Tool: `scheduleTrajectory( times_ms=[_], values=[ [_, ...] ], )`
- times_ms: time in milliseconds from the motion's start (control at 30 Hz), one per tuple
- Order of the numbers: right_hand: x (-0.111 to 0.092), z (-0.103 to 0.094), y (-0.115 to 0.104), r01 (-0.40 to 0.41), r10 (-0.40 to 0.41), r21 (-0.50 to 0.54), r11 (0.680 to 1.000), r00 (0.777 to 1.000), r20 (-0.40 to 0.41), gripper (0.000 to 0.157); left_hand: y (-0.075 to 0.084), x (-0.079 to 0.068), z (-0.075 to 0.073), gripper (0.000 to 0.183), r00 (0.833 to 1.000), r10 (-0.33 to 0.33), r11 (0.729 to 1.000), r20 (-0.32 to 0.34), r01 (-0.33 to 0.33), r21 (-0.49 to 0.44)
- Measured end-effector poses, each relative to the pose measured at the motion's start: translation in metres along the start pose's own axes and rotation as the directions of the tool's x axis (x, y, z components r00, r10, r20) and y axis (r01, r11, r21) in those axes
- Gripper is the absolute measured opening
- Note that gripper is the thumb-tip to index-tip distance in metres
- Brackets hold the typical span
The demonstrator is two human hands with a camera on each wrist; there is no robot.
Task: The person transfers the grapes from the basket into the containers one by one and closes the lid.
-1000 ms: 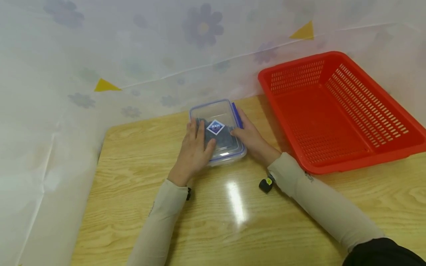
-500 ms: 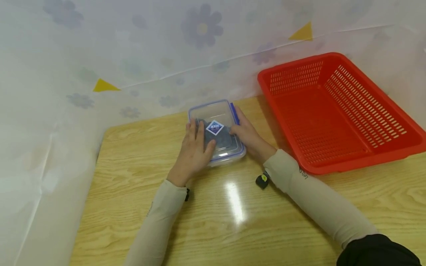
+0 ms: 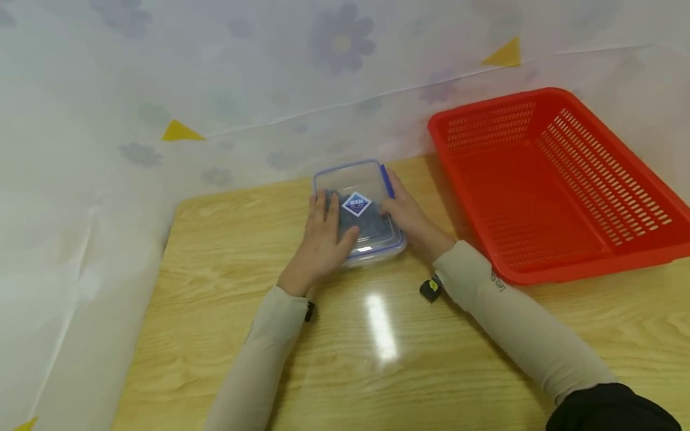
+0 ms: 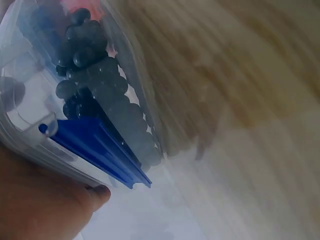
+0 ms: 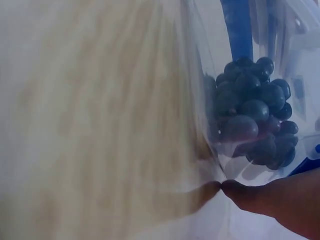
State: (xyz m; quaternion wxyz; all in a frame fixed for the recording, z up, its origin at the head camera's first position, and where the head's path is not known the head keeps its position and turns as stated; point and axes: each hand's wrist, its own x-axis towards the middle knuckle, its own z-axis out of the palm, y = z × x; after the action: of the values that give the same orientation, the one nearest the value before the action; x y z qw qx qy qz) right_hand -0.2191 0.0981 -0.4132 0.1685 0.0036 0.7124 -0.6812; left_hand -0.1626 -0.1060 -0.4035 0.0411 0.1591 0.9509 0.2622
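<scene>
Left grip (image 3: 320, 242): you're laying it spread across the lid (image 3: 350, 175)
Right grip (image 3: 405, 209): you're pinching the right edge of the container (image 3: 366, 230)
Container: sitting on the desk (image 3: 215, 251), right between your grips

Head view looks forward and down across the counter (image 3: 215, 269), taking in the clear box (image 3: 347, 176)
Left and right wrist views face it from very near, both sharing the dark round fruit (image 5: 255, 110) inside

Pale flower-patterned wall covering (image 3: 242, 66), yellow triangles (image 3: 180, 131), wood-grain table (image 3: 215, 251), bright glare (image 3: 381, 329)
</scene>
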Motion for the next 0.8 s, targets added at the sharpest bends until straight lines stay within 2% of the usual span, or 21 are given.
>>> scheduleTrajectory(
  times_ms=[133, 267, 333, 400, 467, 533, 600, 667, 733, 800],
  values=[
    [0.003, -0.002, -0.005, 0.045, -0.046, -0.021, 0.999, 0.998, -0.044, 0.097, 0.001, 0.001, -0.002, 0.088, 1.000, 0.010, 0.999, 0.017, -0.010, -0.032],
    [0.005, -0.001, -0.006, 0.053, -0.055, -0.052, 0.997, 0.998, -0.036, 0.095, 0.000, 0.000, -0.004, 0.090, 1.000, -0.007, 0.999, 0.021, 0.008, -0.041],
    [0.005, 0.001, -0.006, 0.064, -0.067, -0.128, 0.990, 0.997, -0.022, 0.091, 0.000, -0.001, -0.004, 0.091, 1.000, -0.016, 0.999, 0.019, 0.017, -0.040],
    [0.004, 0.001, -0.005, 0.113, -0.117, -0.259, 0.959, 0.993, -0.001, 0.087, 0.000, -0.001, -0.004, 0.090, 1.000, -0.019, 0.999, 0.012, 0.020, -0.043],
    [0.004, 0.002, -0.004, 0.195, -0.197, -0.412, 0.890, 0.980, 0.038, 0.083, 0.000, -0.001, -0.003, 0.089, 1.000, -0.017, 0.998, 0.001, 0.017, -0.053],
    [0.004, 0.002, -0.004, 0.280, -0.279, -0.558, 0.781, 0.956, 0.090, 0.081, 0.000, -0.001, -0.003, 0.088, 1.000, -0.017, 0.998, -0.006, 0.017, -0.068],
    [0.003, 0.003, -0.005, 0.331, -0.323, -0.677, 0.658, 0.935, 0.144, 0.081, -0.001, -0.001, -0.003, 0.085, 1.000, -0.019, 0.996, -0.006, 0.019, -0.090],
    [0.001, 0.004, -0.007, 0.336, -0.311, -0.753, 0.566, 0.933, 0.182, 0.081, -0.002, -0.001, -0.004, 0.082, 1.000, -0.025, 0.993, -0.009, 0.024, -0.115],
    [-0.001, 0.006, -0.009, 0.326, -0.282, -0.806, 0.494, 0.937, 0.206, 0.080, -0.002, 0.000, -0.006, 0.079, 0.999, -0.036, 0.990, -0.009, 0.034, -0.138],
    [-0.003, 0.007, -0.013, 0.310, -0.254, -0.845, 0.436, 0.943, 0.215, 0.080, -0.001, 0.000, -0.006, 0.077, 0.999, -0.047, 0.989, -0.020, 0.044, -0.142]
  ],
)
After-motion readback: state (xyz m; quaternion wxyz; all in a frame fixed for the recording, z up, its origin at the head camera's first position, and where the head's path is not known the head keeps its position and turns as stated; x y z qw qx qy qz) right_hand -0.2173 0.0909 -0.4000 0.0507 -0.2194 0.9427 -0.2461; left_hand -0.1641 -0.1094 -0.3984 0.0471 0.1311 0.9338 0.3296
